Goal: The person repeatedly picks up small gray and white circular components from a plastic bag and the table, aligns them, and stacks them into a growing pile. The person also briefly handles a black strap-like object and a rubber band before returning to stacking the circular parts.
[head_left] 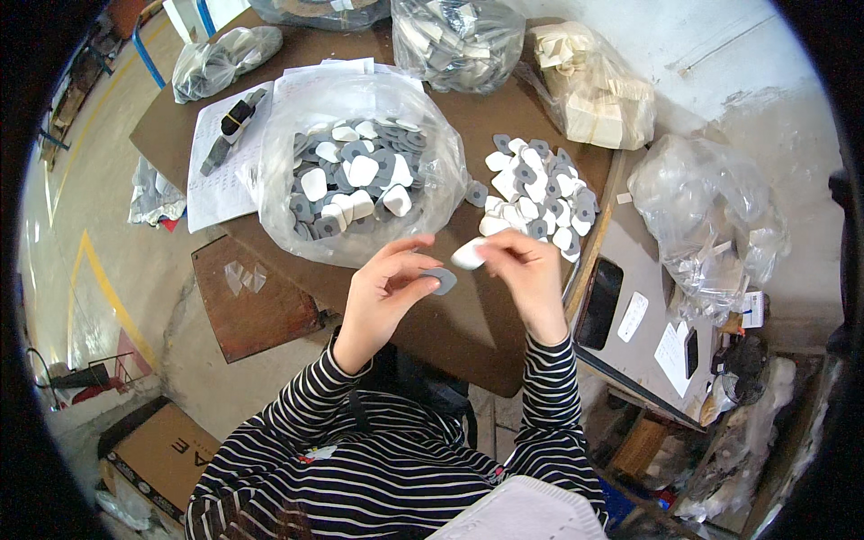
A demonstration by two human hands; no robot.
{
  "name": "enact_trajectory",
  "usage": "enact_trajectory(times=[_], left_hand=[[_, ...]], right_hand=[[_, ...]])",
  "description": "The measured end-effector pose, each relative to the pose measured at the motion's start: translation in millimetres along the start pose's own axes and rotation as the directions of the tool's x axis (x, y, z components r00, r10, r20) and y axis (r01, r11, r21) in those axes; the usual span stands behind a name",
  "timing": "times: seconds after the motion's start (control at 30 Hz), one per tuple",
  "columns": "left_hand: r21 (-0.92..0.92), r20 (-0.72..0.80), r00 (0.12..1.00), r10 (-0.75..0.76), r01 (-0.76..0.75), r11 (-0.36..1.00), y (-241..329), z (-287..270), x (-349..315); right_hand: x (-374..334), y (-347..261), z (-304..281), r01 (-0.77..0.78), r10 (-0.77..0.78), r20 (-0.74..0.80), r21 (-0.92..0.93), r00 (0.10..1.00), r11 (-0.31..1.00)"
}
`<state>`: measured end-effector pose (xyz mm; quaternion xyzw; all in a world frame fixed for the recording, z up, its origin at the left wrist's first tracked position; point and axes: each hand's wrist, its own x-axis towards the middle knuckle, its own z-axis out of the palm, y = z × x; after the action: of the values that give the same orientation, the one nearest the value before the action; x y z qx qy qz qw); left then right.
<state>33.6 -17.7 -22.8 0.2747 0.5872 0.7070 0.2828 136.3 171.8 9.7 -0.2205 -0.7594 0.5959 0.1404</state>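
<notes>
Over the near part of the brown table, my left hand pinches a thin grey pad between thumb and fingers. Close by on its right, my right hand grips a white pad with rounded corners. Beyond my hands a clear plastic bag lies opened out, full of grey and white pads. To its right a loose pile of the same kind of pads lies on the table; some grey ones show a small round mark in the middle.
Filled plastic bags stand along the table's far side. Written sheets lie at the left under a dark strap. A black phone lies on a surface at the right, beside a large clear bag. A cardboard box stands lower left.
</notes>
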Motion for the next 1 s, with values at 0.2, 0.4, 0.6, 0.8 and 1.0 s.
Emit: enact_trajectory(times=[0.2, 0.4, 0.6, 0.8, 1.0], left_hand=[[0.285, -0.197, 0.956, 0.219, -0.157, 0.945, 15, -9, 18], [0.892, -0.106, 0.851, 0.515, -0.148, 0.428, 47, -71, 55], [0.715, -0.157, 0.927, 0.34, -0.131, 0.687, 37, -58, 32], [0.673, 0.037, 0.966, 0.255, -0.213, 0.708, 25, -41, 10], [0.574, 0.154, 0.973, 0.169, -0.228, 0.786, 17, -26, -11]], right_hand=[[3, -5, 7, -0.001, -0.016, 0.122, 0.141, 0.992, 0.99], [35, 58, -28, 0.255, -0.462, -0.006, -0.827, 0.887, 0.5], [37, 62, -28, 0.213, -0.332, 0.057, -0.864, 0.942, 0.456], [36, 64, -42, 0.161, -0.338, -0.007, -0.87, 0.941, 0.466], [28, 70, -43, 0.122, -0.411, -0.024, -0.938, 0.911, 0.325]])
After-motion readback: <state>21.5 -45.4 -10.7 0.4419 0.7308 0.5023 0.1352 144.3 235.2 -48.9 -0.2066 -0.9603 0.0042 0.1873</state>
